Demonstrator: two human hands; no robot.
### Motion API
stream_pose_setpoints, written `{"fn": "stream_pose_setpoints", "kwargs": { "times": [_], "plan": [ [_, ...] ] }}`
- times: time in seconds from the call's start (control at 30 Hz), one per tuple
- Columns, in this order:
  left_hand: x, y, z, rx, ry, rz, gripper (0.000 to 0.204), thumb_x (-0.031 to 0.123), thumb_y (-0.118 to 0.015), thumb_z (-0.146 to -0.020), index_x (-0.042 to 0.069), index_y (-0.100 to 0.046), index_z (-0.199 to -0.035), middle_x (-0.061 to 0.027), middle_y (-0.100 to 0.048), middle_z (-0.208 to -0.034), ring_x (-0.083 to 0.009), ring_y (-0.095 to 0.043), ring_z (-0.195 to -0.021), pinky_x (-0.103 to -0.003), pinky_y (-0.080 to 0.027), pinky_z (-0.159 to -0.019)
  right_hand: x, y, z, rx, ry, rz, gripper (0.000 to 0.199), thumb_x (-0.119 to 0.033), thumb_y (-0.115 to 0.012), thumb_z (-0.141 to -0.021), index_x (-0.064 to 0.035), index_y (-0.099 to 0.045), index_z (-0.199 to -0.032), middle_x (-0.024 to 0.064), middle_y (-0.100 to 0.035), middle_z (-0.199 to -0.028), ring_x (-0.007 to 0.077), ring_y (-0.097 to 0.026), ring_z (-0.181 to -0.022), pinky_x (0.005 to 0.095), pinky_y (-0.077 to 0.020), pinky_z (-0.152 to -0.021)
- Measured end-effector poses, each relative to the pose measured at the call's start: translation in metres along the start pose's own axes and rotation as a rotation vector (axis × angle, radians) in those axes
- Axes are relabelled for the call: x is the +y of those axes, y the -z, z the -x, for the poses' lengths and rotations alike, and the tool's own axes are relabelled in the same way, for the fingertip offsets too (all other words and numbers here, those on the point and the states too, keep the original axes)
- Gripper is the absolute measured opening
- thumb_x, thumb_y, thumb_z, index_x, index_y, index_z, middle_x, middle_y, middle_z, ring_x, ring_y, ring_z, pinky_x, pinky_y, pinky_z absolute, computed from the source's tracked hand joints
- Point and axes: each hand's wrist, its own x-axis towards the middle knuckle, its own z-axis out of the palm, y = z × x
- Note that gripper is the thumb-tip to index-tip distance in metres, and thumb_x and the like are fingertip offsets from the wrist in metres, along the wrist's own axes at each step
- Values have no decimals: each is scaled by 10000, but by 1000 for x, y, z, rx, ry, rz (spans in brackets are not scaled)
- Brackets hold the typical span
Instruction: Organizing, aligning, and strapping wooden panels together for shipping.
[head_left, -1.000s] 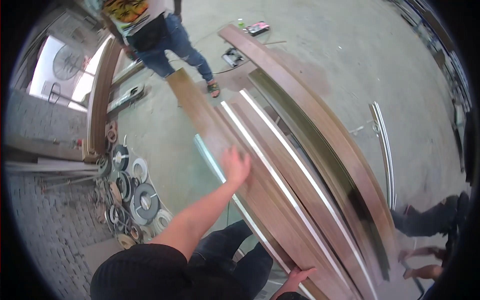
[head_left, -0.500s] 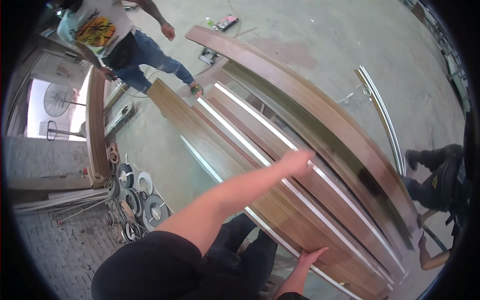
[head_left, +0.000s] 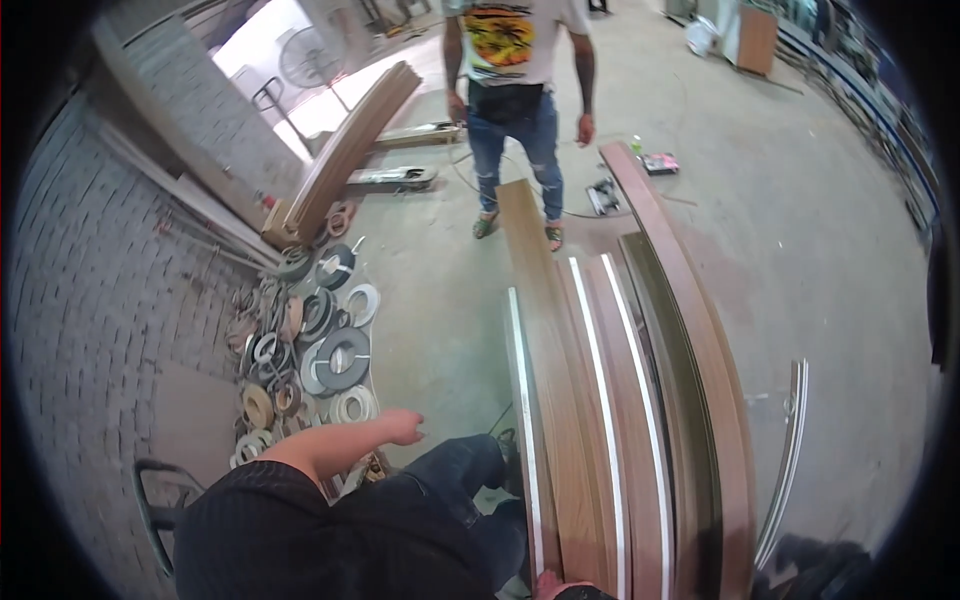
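Note:
My left hand [head_left: 404, 426] is off the boards, held out over the floor at my left side. Nothing shows in it, and its fingers are blurred and turned from view. At the lower edge of the picture my right hand [head_left: 549, 583] grips the near-left edge of a brown wood-grain board [head_left: 572, 470], its fingers mostly hidden. Beside that board lie a white-edged strip [head_left: 524, 400] on the left and reddish-brown panels [head_left: 628, 400] with white edges on the right. Further right stand a dark olive strip [head_left: 668, 340] and a long pinkish-brown board [head_left: 712, 350].
A person [head_left: 520, 100] stands beyond the boards' far end. Coils of edging tape [head_left: 343, 358] lie along the brick wall [head_left: 110, 300]. Long planks [head_left: 360, 140] rest near a pallet jack [head_left: 395, 178]. White metal strips [head_left: 785, 460] lie to the right.
My left hand has left the white-edged panel and swung left over the floor. My view has turned left, and my right hand stays at the board's edge. The person beyond now stands facing the boards.

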Motion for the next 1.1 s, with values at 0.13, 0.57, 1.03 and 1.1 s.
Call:
{"fn": "stream_pose_setpoints", "kwargs": {
  "times": [0.13, 0.57, 1.03, 1.1],
  "plan": [
    [-39, -3, 35, 12, 190, 153, 550, 470, -619, -859, 104, -610, -1268, -171, -644, -1224, -350, -601, -1145, -461, -494, -949, 2, 7, -6, 390, -316, 989, 897, -810, -296, -884, -30, -722, -1006, 91, -707, -848, 309, -652, -838, 426, -499, -717],
    [-199, 61, -110, -36, 4, 360, 649, 522, -615, -858, 43, -596, -1296, -195, -599, -1300, -357, -566, -1205, -446, -451, -1025, 26, -214, -35, -177, 407, 1349, 668, -570, -524, -944, 33, -587, -1225, 180, -688, -967, 304, -670, -842, 404, -563, -744],
    [-456, 591, -402, 693, -21, 796, 711, 458, -629, -858, 15, -478, -1393, -212, -558, -1350, -358, -539, -1246, -423, -438, -1048, 244, -638, 219, -116, 289, 2113, 507, -431, -522, -985, 12, -587, -1221, 198, -675, -1086, 354, -630, -984, 450, -494, -849],
    [-488, 648, -397, 734, 62, 833, 677, 464, -644, -868, 9, -525, -1355, -215, -558, -1350, -356, -535, -1249, -404, -429, -1057, 250, -670, 207, -139, 307, 2117, 493, -423, -524, -980, 6, -581, -1216, 186, -671, -1080, 343, -627, -963, 449, -500, -840]
  ]
}}
